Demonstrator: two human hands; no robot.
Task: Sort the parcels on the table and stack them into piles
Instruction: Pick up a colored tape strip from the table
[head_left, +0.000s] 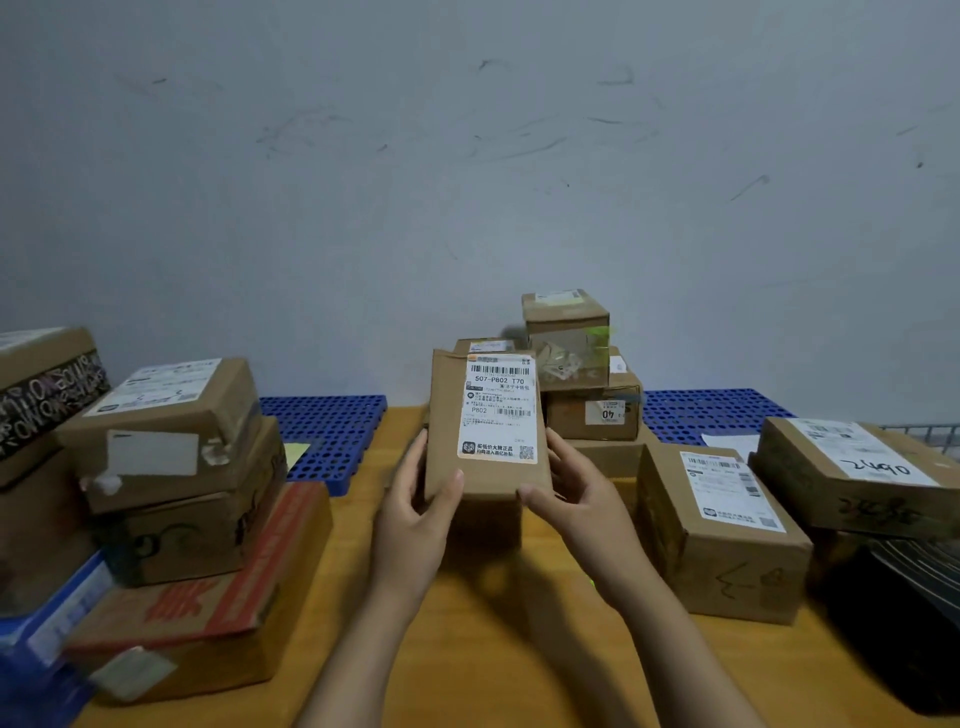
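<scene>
Together, both hands (415, 499) gripping upright parcel (488, 426), thumbs forward

At least eleven cardboard parcels (447, 441), two blue perforated panels (332, 436), one black package (904, 613), two hands (415, 512).

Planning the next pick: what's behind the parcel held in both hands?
A small box peeks above the parcel; a box stack stands behind its right side. Anything lower is covered.
</scene>
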